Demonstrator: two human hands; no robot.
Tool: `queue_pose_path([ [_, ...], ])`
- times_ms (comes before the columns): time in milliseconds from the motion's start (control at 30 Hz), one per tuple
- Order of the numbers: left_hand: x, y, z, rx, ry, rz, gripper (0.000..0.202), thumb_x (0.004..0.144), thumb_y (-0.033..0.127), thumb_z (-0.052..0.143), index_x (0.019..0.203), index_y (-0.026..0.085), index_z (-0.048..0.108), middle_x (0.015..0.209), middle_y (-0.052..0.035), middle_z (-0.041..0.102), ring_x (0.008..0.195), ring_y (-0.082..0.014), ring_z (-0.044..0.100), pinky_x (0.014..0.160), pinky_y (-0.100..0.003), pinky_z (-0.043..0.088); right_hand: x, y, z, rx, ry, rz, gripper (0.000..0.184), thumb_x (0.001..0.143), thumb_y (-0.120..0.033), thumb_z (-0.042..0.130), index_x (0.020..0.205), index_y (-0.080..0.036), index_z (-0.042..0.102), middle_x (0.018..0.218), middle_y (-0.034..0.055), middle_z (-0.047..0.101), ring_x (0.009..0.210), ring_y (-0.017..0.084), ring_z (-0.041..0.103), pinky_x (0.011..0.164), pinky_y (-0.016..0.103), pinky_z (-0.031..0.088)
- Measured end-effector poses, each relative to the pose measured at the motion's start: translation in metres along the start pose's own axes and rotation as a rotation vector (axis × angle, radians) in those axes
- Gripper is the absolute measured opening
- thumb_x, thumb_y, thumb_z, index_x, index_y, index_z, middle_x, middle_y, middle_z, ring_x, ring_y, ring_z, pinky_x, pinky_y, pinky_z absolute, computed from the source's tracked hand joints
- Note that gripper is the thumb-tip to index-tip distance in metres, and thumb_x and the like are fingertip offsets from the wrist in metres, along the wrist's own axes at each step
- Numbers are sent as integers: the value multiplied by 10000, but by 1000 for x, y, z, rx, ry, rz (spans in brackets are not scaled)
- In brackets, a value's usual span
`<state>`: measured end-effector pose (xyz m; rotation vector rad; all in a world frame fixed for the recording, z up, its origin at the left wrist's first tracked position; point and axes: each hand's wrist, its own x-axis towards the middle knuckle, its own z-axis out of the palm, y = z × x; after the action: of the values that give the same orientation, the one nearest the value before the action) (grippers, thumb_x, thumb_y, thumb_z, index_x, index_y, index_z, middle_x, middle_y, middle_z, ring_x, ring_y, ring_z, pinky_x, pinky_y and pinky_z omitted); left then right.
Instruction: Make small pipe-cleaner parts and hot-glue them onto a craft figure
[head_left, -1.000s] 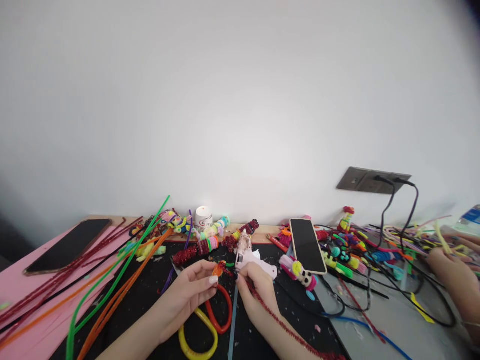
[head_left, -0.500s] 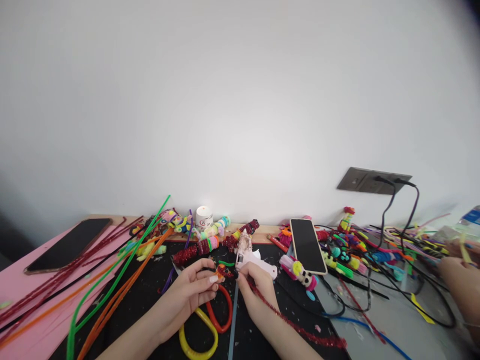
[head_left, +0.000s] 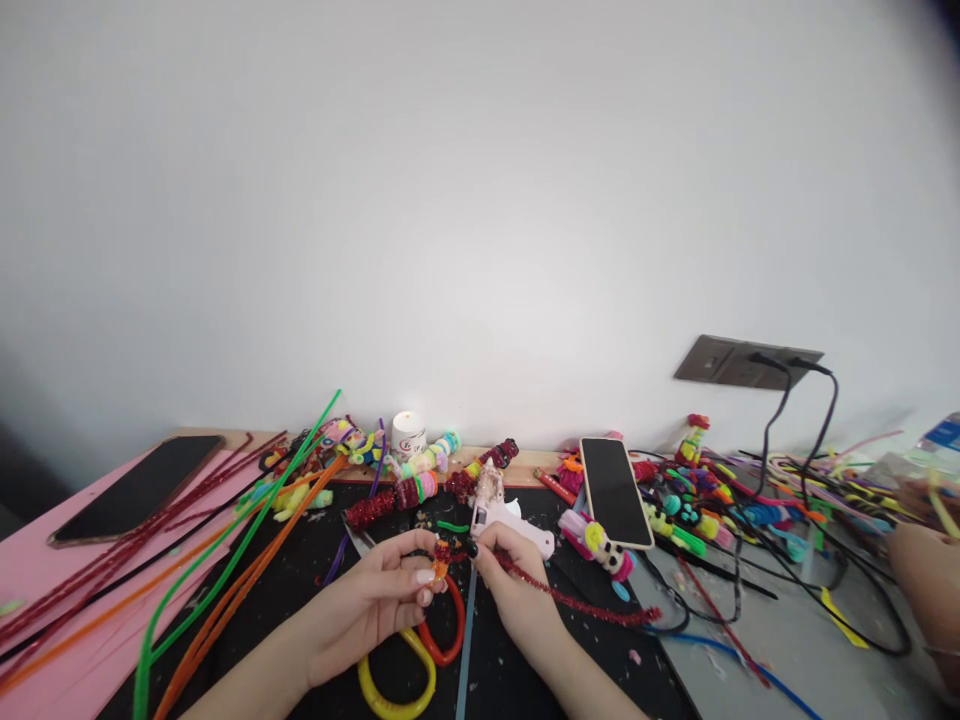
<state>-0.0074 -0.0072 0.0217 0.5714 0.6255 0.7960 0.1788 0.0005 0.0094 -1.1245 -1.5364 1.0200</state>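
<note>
Between the thumb and fingers of my left hand is a small orange and red pipe-cleaner piece. My right hand pinches a red tinsel pipe cleaner close to that piece; its long tail runs out to the right past my wrist. Beneath my hands lie scissors with one yellow and one red handle loop. Just behind my right hand rests a pale pink glue gun. A translucent bluish glue stick seems to stretch down between my forearms.
Green pipe cleaners and a dark phone lie at left. A second phone lies right of centre beside a pipe-cleaner figure. Black cables hang from the wall socket. At far right is another person's hand.
The red tinsel pipe cleaner's tail has swung up and leftward. My left hand has turned slightly and moved down, showing more of the orange piece. The other person's hand moved slightly right.
</note>
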Motion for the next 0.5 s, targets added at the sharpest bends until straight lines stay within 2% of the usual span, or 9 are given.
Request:
queue_pose_path([
  [167, -1, 1, 0, 2, -8, -15, 299, 697, 81, 716, 968, 152, 612, 702, -12, 646, 592, -65, 574, 585, -169, 452, 3, 8, 2, 319, -75, 176, 282, 739, -383, 617, 599, -182, 479, 438, -79, 382, 383, 63, 268, 389, 210, 170],
  [267, -1, 2, 1, 29, -35, -28, 254, 707, 75, 704, 932, 152, 616, 700, -17, 653, 581, -62, 572, 570, -159, 445, 1, 6, 4, 505, -97, 253, 308, 717, -384, 657, 587, -179, 468, 400, -94, 376, 355, 40, 227, 369, 193, 131],
  [500, -3, 1, 2, 69, -174, -72, 179, 687, 80, 705, 781, 176, 586, 645, -9, 650, 524, -70, 571, 512, -151, 427, -3, -5, 6, 741, -204, 368, 307, 665, -346, 734, 588, -161, 502, 371, -89, 451, 307, 11, 225, 327, 163, 135],
])
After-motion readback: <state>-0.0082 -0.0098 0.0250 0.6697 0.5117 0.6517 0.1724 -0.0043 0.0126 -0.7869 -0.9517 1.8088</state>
